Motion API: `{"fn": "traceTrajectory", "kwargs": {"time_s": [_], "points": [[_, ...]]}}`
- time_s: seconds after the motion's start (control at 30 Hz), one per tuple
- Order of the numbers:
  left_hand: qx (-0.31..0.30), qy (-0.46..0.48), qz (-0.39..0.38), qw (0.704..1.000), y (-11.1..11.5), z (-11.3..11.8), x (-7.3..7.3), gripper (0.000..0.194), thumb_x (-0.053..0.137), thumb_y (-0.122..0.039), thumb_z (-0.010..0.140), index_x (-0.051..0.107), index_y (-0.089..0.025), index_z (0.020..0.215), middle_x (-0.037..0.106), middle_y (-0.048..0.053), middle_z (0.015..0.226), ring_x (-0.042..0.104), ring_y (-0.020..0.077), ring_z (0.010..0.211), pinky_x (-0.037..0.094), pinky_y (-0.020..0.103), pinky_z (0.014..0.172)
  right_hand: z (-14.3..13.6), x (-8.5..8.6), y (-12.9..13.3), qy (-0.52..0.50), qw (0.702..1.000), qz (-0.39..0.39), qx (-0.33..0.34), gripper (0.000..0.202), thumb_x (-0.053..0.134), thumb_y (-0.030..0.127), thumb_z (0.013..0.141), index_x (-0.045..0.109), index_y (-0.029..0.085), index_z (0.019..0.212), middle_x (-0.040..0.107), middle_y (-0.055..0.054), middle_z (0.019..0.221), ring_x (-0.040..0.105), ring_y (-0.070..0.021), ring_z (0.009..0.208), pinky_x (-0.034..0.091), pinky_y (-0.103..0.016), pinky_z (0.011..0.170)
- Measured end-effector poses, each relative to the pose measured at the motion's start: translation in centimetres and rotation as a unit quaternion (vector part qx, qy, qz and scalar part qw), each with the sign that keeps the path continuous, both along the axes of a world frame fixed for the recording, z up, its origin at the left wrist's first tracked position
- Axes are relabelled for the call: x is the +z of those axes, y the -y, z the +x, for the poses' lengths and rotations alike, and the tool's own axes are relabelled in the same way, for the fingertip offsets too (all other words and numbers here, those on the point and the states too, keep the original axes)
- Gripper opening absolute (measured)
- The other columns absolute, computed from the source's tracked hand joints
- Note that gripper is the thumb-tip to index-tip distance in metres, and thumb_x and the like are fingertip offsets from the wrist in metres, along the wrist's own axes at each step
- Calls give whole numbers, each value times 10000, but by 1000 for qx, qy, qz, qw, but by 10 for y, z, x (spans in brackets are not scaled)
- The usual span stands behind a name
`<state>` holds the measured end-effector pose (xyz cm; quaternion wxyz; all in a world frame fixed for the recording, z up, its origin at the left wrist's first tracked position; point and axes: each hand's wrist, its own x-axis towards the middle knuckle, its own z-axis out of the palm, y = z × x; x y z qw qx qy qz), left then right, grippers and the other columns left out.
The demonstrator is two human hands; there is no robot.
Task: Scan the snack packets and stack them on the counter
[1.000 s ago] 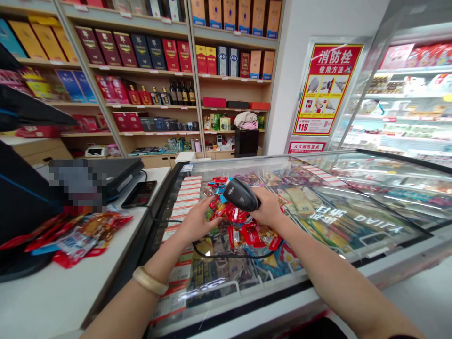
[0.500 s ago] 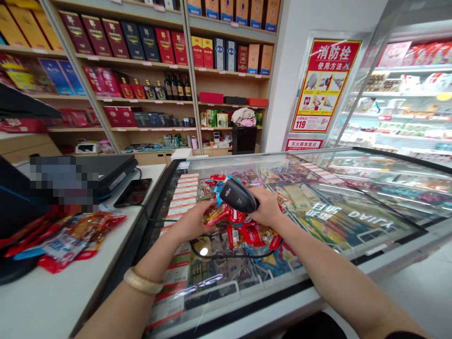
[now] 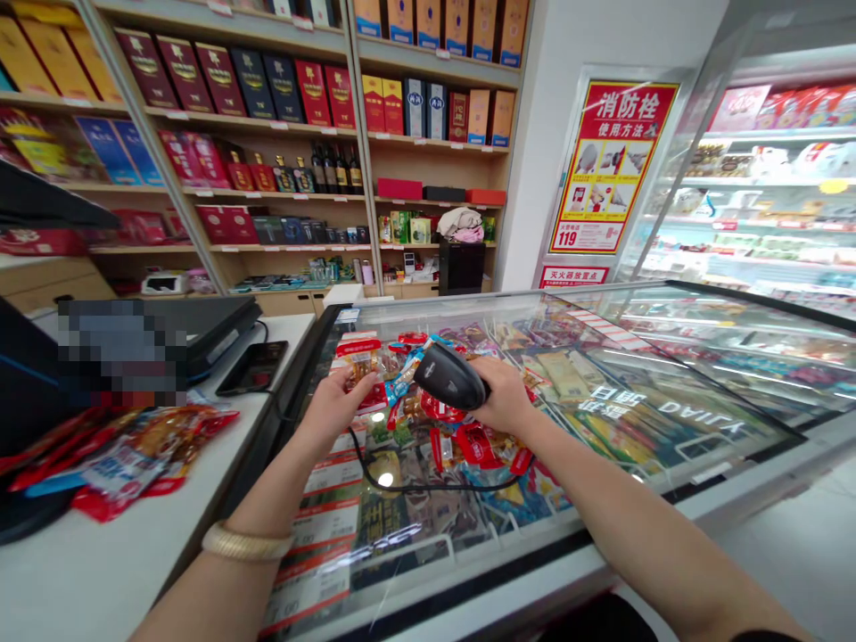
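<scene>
My right hand (image 3: 505, 395) is wrapped round the handle of a black barcode scanner (image 3: 449, 374), its head tilted toward the left. Between the thumb and fingers of my left hand (image 3: 338, 406) is a red-topped snack packet (image 3: 365, 357) with a clear window and brown contents. Below and around the scanner, several more red and blue snack packets (image 3: 478, 444) lie in a loose pile on the glass lid of a chest freezer (image 3: 428, 499). The scanner's black cable (image 3: 434, 488) loops across the glass in front of the pile.
On the white counter (image 3: 127, 553) at left lie another heap of snack packets (image 3: 151, 446) and a black phone (image 3: 258, 366). Price labels (image 3: 314, 584) line the freezer's left side. Shelves of boxes and bottles (image 3: 338, 168) stand behind; a lit fridge (image 3: 782, 205) is at right.
My left hand has moved left, away from the scanner, with a snack packet in its fingers. My right hand and the scanner have stayed nearly in place.
</scene>
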<state>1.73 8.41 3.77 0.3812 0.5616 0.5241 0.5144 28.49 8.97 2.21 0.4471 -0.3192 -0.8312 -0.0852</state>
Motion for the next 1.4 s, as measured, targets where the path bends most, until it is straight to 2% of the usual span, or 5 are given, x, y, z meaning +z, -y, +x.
{"fn": "traceTrajectory", "kwargs": {"time_s": [0.23, 0.33, 0.57, 0.73, 1.4], "points": [[-56, -33, -27, 998, 4, 2, 4, 560, 750, -559, 586, 677, -166, 978, 736, 68, 924, 677, 247, 837, 535, 385, 795, -8, 10, 12, 30, 999, 17, 22, 237, 572, 269, 744, 634, 203, 962, 703, -62, 818, 620, -203, 717, 490, -318, 694], [-74, -70, -4, 995, 2, -3, 5, 519, 726, -537, 609, 640, -189, 985, 724, 60, 942, 667, 246, 888, 532, 382, 803, -8, 10, 13, 46, 999, 14, 18, 249, 576, 258, 735, 636, 201, 969, 704, -61, 824, 614, -202, 724, 484, -314, 696], [15, -178, 60, 982, -1, -12, 8, 391, 730, -501, 601, 651, -185, 816, 674, 27, 762, 623, 194, 680, 504, 315, 655, -6, 8, 10, 61, 998, 9, 9, 277, 595, 252, 727, 652, 197, 992, 709, -65, 857, 607, -202, 734, 478, -313, 702], [115, -154, 67, 979, -1, -13, 11, 425, 752, -520, 562, 654, -178, 794, 624, -8, 642, 531, 144, 563, 414, 249, 535, -5, 6, 9, 80, 997, 2, -4, 271, 598, 268, 735, 651, 187, 988, 695, -67, 831, 596, -201, 732, 461, -308, 704], [110, -94, 61, 988, 0, -12, 12, 409, 747, -496, 565, 628, -169, 779, 594, -19, 628, 474, 115, 538, 368, 226, 518, -4, 5, 7, 135, 989, -51, -34, 257, 619, 299, 735, 641, 182, 963, 685, -66, 840, 594, -203, 756, 428, -302, 705]]}}
